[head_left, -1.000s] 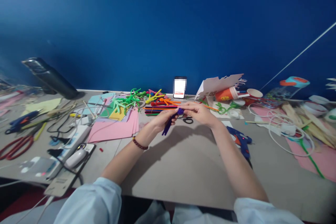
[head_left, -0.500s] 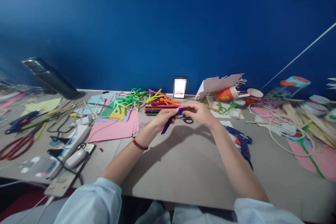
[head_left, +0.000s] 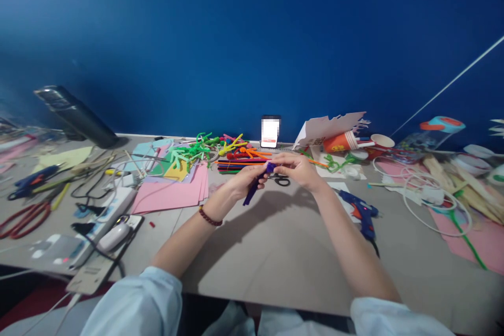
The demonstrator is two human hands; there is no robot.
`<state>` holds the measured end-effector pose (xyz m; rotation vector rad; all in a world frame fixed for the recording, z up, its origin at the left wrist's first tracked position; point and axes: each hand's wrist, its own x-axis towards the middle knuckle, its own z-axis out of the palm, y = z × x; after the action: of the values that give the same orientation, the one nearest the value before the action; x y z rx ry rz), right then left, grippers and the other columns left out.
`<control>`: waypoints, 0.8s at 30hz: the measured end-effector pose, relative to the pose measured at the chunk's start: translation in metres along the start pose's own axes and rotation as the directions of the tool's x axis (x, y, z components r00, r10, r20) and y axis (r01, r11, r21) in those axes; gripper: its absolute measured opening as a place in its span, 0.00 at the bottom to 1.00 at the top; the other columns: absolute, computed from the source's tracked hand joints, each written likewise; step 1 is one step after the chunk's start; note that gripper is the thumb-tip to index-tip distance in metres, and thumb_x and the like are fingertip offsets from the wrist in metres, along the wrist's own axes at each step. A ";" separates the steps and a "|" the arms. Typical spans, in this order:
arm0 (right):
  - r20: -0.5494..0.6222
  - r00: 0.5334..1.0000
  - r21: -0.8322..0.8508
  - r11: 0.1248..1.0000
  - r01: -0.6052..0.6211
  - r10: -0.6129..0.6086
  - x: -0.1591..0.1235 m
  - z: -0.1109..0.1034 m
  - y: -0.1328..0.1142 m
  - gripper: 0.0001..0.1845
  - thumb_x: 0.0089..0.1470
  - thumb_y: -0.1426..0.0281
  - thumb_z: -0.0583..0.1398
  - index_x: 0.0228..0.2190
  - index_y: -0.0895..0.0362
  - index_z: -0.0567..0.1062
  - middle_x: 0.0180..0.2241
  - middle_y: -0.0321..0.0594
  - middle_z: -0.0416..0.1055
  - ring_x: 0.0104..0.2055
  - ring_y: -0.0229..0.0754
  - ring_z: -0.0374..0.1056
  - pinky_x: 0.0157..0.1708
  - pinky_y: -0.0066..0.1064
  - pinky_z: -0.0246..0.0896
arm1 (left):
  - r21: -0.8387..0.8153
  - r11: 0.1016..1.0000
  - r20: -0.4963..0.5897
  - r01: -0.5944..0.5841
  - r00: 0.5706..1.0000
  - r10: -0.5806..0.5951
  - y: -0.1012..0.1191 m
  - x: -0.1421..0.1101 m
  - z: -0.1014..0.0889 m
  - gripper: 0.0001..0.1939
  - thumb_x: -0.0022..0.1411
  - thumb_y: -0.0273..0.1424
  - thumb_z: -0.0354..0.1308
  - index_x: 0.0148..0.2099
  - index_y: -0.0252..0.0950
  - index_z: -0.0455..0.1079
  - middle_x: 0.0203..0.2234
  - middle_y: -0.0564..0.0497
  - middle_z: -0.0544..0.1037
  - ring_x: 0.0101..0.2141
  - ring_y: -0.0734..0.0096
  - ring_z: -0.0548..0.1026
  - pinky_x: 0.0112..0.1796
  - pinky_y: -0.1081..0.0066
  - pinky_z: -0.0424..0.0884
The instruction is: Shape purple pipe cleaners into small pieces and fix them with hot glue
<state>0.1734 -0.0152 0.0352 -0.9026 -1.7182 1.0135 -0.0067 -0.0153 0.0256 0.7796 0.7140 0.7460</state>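
Note:
A dark purple pipe cleaner (head_left: 252, 192), bunched or coiled at its upper end, is held between my two hands above the table. My left hand (head_left: 246, 181) is closed around it, and its straight length hangs down past the fingers. At the coiled end, the thumb and fingers of my right hand (head_left: 295, 169) pinch the purple piece. Just behind the hands lie several straight pipe cleaners (head_left: 228, 165) in mixed colours. Black-handled scissors (head_left: 281, 181) rest on the table under my right hand, their blades partly hidden.
A glue gun (head_left: 364, 212) lies to the right, near coiled white cable (head_left: 409, 210). Pink paper (head_left: 169, 197) and green pipe-cleaner shapes (head_left: 192, 149) are left of centre. A phone (head_left: 270, 131) leans on the blue wall. A power strip (head_left: 108, 220) and red-handled scissors (head_left: 27, 223) sit left.
Both hands stay in nearly the same place. The hanging end of the purple pipe cleaner has shifted slightly downward, and the fingers have moved a little around the coiled end.

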 end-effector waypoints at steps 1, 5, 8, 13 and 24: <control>-0.006 1.000 0.028 0.999 -0.015 0.016 0.000 0.000 0.001 0.13 0.43 0.59 0.66 0.33 0.50 0.80 0.36 0.40 0.75 0.41 0.43 0.70 0.42 0.37 0.66 | -0.017 1.000 0.005 0.007 1.000 -0.007 0.000 0.000 0.001 0.18 0.46 0.38 0.68 0.30 0.30 0.68 0.20 0.56 0.63 0.19 0.85 0.59 0.19 0.81 0.54; 0.030 0.995 0.108 0.989 -0.099 0.097 0.001 0.000 0.005 0.15 0.42 0.60 0.66 0.35 0.51 0.80 0.37 0.40 0.75 0.40 0.42 0.70 0.38 0.34 0.67 | -0.063 0.998 0.017 0.014 1.000 -0.013 -0.002 0.000 0.001 0.17 0.46 0.37 0.68 0.31 0.30 0.67 0.21 0.55 0.63 0.19 0.85 0.59 0.18 0.82 0.54; 0.071 0.981 0.149 0.971 -0.187 0.178 0.001 -0.001 0.010 0.16 0.43 0.60 0.66 0.36 0.53 0.79 0.37 0.41 0.75 0.35 0.40 0.70 0.29 0.29 0.65 | -0.080 0.997 0.026 0.025 0.999 -0.023 -0.004 0.002 0.000 0.16 0.48 0.37 0.67 0.31 0.30 0.67 0.21 0.55 0.64 0.19 0.85 0.59 0.18 0.82 0.55; 0.077 0.964 0.204 0.943 -0.264 0.254 0.000 -0.002 0.011 0.15 0.41 0.62 0.67 0.33 0.54 0.79 0.31 0.38 0.75 0.29 0.36 0.68 0.24 0.26 0.62 | -0.090 0.996 0.001 0.030 1.000 -0.030 -0.007 0.003 0.000 0.14 0.49 0.35 0.66 0.32 0.30 0.68 0.21 0.55 0.65 0.19 0.85 0.60 0.18 0.82 0.56; 0.008 0.989 0.116 0.982 -0.148 0.148 0.000 -0.001 0.005 0.14 0.41 0.62 0.67 0.32 0.56 0.79 0.32 0.39 0.72 0.33 0.38 0.69 0.31 0.30 0.64 | 0.068 0.992 -0.042 -0.110 0.993 0.113 -0.004 0.001 -0.002 0.16 0.45 0.37 0.68 0.32 0.29 0.74 0.24 0.51 0.73 0.22 0.81 0.66 0.25 0.77 0.61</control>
<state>0.1745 -0.0129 0.0313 -0.9653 -1.5914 1.1985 -0.0060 -0.0157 0.0212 0.8702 0.7434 0.8468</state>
